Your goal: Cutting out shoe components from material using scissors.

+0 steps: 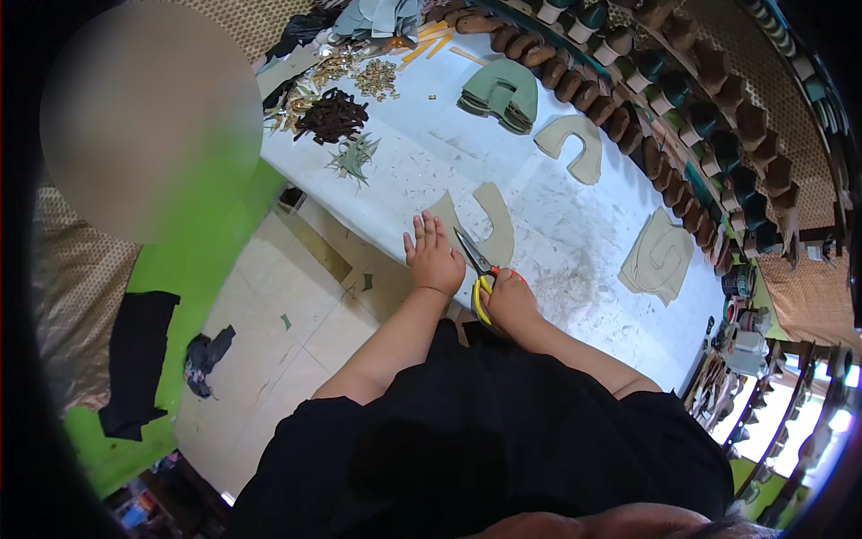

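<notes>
My right hand (510, 301) is wrapped round a pair of scissors (479, 259) with yellow, red and black handles. Their blades point away to the left, over a beige U-shaped piece of sheet material (499, 225) near the table's front edge. My left hand (435, 256) lies with its fingers stretched out, its fingertips at the left arm of that piece. Part of the piece is hidden by the scissors and my hands. Whether the blades are cutting into it cannot be told.
On the white table (557, 260) lie a beige U-shaped piece (588, 153), stacked green pieces (503, 90), stacked beige pieces (660, 256), dark strips (332, 117) and small gold-coloured parts (377, 79). Shoe lasts (602, 110) line the far side. Fabric scraps (206, 359) lie on the floor.
</notes>
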A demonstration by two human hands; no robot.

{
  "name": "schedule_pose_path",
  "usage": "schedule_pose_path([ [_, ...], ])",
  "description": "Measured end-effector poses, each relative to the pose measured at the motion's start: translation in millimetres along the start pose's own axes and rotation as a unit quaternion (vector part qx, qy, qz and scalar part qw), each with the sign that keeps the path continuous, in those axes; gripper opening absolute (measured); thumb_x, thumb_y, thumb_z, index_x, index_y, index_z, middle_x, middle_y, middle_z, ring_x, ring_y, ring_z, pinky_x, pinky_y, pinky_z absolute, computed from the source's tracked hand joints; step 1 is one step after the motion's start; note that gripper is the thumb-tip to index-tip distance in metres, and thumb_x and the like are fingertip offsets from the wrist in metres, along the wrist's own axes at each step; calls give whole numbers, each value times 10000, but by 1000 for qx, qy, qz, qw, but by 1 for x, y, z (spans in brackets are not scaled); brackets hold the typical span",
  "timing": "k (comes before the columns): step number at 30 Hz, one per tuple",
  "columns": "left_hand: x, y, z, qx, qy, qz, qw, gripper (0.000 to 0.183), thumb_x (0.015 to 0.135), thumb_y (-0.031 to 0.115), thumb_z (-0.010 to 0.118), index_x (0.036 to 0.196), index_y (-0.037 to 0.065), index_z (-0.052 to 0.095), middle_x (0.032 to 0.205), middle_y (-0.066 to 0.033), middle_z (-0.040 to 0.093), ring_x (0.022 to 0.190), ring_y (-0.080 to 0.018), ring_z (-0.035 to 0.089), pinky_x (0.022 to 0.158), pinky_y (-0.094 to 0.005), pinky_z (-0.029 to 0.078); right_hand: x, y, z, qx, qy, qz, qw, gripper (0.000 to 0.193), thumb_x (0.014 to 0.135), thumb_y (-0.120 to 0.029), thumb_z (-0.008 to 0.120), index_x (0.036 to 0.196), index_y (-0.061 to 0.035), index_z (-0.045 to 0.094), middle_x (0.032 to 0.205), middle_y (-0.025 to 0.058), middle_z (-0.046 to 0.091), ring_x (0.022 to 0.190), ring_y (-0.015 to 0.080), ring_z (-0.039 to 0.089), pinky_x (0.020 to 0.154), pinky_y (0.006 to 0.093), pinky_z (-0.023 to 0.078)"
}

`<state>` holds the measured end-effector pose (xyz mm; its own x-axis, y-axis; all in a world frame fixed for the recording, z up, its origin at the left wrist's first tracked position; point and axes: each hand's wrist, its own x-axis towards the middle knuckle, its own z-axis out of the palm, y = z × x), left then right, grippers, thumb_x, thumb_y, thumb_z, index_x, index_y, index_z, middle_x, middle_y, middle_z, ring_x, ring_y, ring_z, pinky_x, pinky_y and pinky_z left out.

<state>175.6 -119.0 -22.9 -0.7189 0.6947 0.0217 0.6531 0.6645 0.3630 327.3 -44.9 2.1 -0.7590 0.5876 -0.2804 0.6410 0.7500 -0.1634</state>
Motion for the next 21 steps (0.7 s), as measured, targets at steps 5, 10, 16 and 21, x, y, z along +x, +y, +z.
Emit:
schedule_pose_path([
  [5, 0, -1, 1, 0, -5, 2, 1000, 708, 818, 253, 527, 1438, -30, 336, 1563, -203, 203, 1458, -352, 155, 1158, -541, 90, 2, -6, 0, 20, -2, 24, 1000, 550, 861, -482, 626, 999, 32, 488, 871, 194, 627, 752, 293, 677, 643, 356, 557],
  [10, 0, -2, 2, 0, -1, 9, 1000, 706, 826, 262, 524, 1436, -38, 333, 1564, -210, 189, 1457, -362, 150, 1157, -545, 85, 4, -11, -2, 20, -19, 45, 999, 546, 860, -471, 635, 1010, 30, 480, 888, 197, 629, 802, 299, 677, 665, 356, 557],
  [16, 1, -1, 4, -2, -1, 10, 1000, 703, 830, 264, 528, 1435, -39, 335, 1563, -215, 190, 1457, -363, 147, 1158, -545, 68, 4, -14, -8, 36, -49, 73, 996, 535, 866, -450, 637, 1030, 34, 478, 916, 209, 638, 826, 314, 679, 683, 368, 559],
  [21, 0, -1, 4, 4, -3, 10, 1000, 706, 830, 264, 529, 1438, -36, 331, 1563, -213, 191, 1458, -362, 146, 1157, -546, 64, 2, -15, -14, 81, -65, 86, 991, 528, 870, -444, 633, 1040, 33, 483, 925, 212, 661, 842, 324, 685, 697, 397, 559],
])
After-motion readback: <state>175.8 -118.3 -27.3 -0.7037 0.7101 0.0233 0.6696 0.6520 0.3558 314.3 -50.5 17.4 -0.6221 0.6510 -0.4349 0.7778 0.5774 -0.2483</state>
